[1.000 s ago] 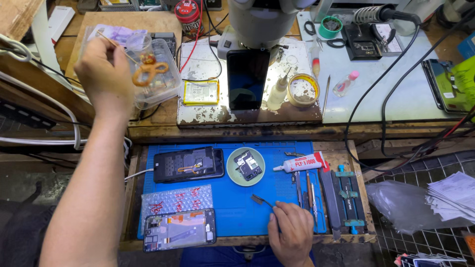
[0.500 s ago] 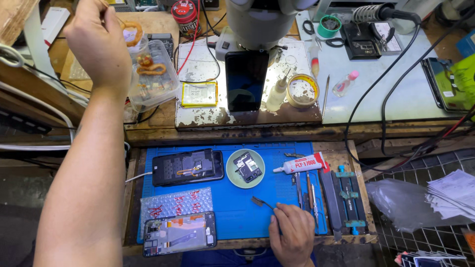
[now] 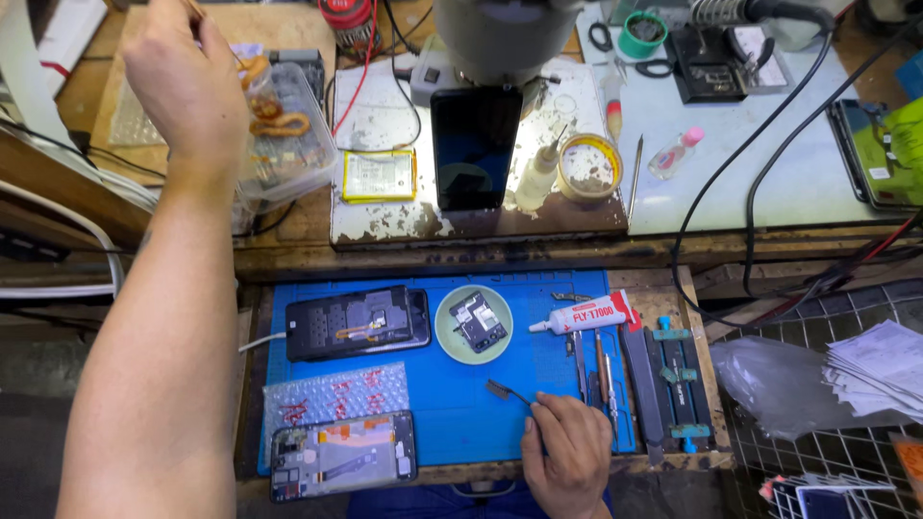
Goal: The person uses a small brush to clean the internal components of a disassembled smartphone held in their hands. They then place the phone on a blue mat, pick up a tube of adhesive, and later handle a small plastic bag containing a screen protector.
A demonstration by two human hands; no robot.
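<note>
My left hand (image 3: 187, 91), upper left, pinches a thin strip over the parts box (image 3: 288, 135), so I should lift gently, while my right hand (image 3: 567, 461), bottom centre, grips tweezers (image 3: 510, 392) steady on the blue mat (image 3: 461, 413).

Clear plastic parts box (image 3: 293, 144) sits at approx 11 o'clock on the upper wooden bench, lid off, w/ orange flex ribbons coiled inside; left hand (image 3: 187, 82) is raised over its left side, fingers pinched. Tweezers (image 3: 508, 391), thin and dark, lie nearly flat on the blue mat at approx 6 o'clock, tips pointing to 10 o'clock, handle end pinched in right hand (image 3: 567, 461).
</note>
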